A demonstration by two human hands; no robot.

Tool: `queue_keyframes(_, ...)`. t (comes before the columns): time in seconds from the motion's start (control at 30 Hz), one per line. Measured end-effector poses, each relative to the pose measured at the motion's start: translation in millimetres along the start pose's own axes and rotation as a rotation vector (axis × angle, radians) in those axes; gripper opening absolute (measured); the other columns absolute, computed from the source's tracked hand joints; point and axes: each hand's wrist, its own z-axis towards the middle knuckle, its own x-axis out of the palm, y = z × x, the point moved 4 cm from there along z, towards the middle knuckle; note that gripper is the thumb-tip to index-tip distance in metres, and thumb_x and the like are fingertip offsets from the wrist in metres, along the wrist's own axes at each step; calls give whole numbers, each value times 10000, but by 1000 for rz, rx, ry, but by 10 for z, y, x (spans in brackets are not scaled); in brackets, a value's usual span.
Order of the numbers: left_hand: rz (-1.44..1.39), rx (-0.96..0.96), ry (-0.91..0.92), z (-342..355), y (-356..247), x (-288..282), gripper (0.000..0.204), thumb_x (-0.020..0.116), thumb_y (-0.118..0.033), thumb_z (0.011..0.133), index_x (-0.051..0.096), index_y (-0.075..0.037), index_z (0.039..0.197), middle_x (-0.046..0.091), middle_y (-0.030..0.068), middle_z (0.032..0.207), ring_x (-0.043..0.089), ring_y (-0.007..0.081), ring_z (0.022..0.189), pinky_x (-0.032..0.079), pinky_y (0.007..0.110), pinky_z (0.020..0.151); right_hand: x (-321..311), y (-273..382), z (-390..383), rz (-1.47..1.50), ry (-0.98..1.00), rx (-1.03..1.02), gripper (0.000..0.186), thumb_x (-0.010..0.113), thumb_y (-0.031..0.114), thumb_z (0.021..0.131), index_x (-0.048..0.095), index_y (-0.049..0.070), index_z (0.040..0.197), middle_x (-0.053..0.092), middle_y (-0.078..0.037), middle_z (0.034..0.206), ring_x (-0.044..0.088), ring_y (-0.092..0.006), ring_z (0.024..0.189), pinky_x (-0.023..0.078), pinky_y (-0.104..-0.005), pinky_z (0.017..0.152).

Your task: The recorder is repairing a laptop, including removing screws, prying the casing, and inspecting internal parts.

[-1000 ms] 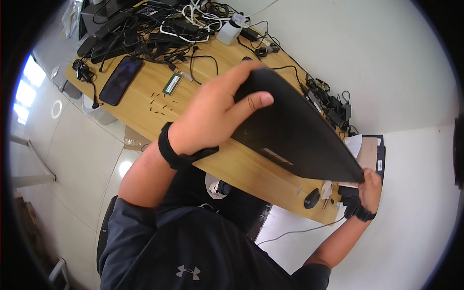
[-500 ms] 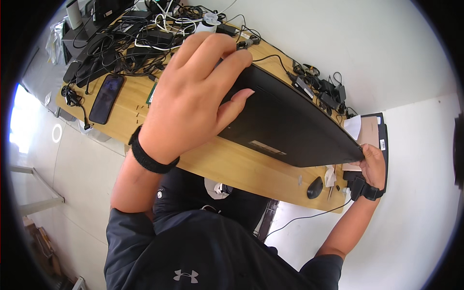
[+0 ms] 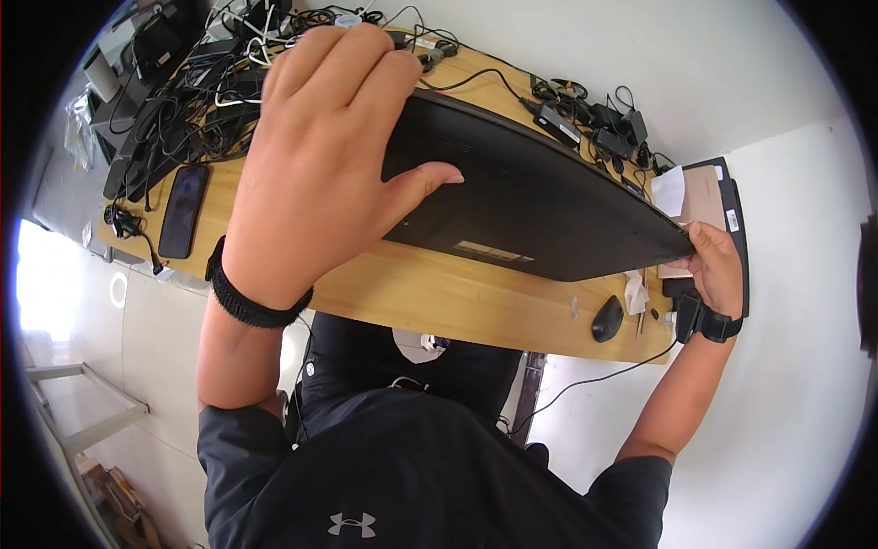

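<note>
Two hands on the laptop (image 3: 540,197): your L hand (image 3: 315,160) now grips its near end, R hand (image 3: 718,265) pinches the far corner, lifted closer above the desk (image 3: 439,293); probably shut.

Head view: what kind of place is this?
Probably an electronics repair or IT workbench. A wooden table carries a tangle of cables and power adapters, a smartphone and a mouse, and both hands hold a closed black laptop.

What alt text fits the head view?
Both hands hold a large flat black panel above a wooden desk: left hand gripping one end, right hand the other. A phone, tangled cables and a mouse lie on the desk.
</note>
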Motion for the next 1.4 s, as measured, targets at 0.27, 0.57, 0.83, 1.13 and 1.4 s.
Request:
queue_keyframes(0.27,11,-51,23,18,-45,3,624,956,-303,592,589,-31,1017,530,101,972,533,350,958,459,454,875,42,-12,-71,27,-72,4,385,620,354,1097,716,-19,1089,749,-97,1003,733,-168,885,627,-334,805)
queue_keyframes(0.57,-2,-351,14,-73,-93,-79,709,1009,-293,521,552,-35,997,492,95,998,524,320,934,473,434,841,126,-21,-203,43,-119,-14,367,618,333,1100,703,-22,1058,732,-78,983,726,-163,878,627,-348,806)
queue_keyframes(0.83,-117,-529,1,-210,-124,-143,712,1013,-257,543,539,-32,1024,466,112,1019,515,330,907,477,425,779,208,155,-379,-361,-187,27,398,613,355,1098,701,-30,1048,727,-66,1000,680,-131,891,564,-315,881)
queue_keyframes(1.13,-149,-474,-69,-422,-203,-227,772,1051,-300,542,535,-20,1043,460,105,1007,517,279,840,465,393,705,1593,1140,-653,-747,-344,-672,130,747,64,935,730,6,1050,717,-130,1031,681,-297,898,532,-343,822)
queue_keyframes(1.4,-210,-405,-109,-605,-245,-315,758,1045,-347,587,526,-25,1035,462,123,1007,518,280,846,449,377,680,2504,1354,-609,-870,-311,-907,270,829,12,784,719,26,1030,607,-114,930,617,-304,772,479,-391,672)
